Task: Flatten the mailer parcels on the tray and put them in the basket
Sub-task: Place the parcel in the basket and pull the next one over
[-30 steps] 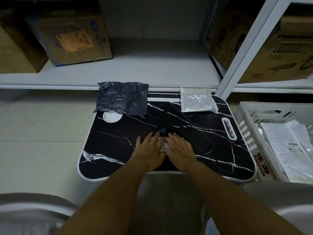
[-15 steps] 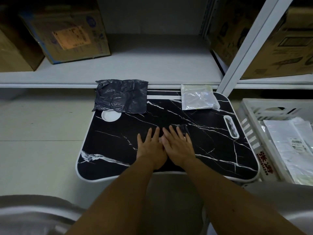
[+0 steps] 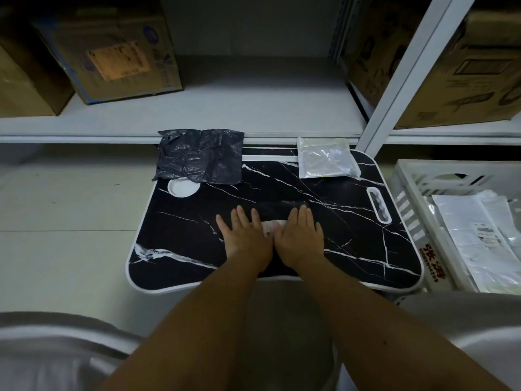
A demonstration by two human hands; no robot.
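Black marble tray [image 3: 180,238] on pale floor [image 3: 56,221], shelves [image 3: 225,108] behind, fingers [image 3: 239,215] flat on parcel [image 3: 277,211]

Three parcels [image 3: 277,211], one basket [image 3: 406,210]

- Black marble-patterned tray [image 3: 366,258], white-rimmed, stands on the pale tiled floor [image 3: 56,221].
- On the tray, at 11 o'clock: crumpled grey mailer [image 3: 200,156], overhanging the far edge.
- At 1 o'clock: clear plastic mailer [image 3: 325,158].
- At the centre: black parcel [image 3: 277,211].
- White basket [image 3: 408,193] stands at 3 o'clock of the tray.
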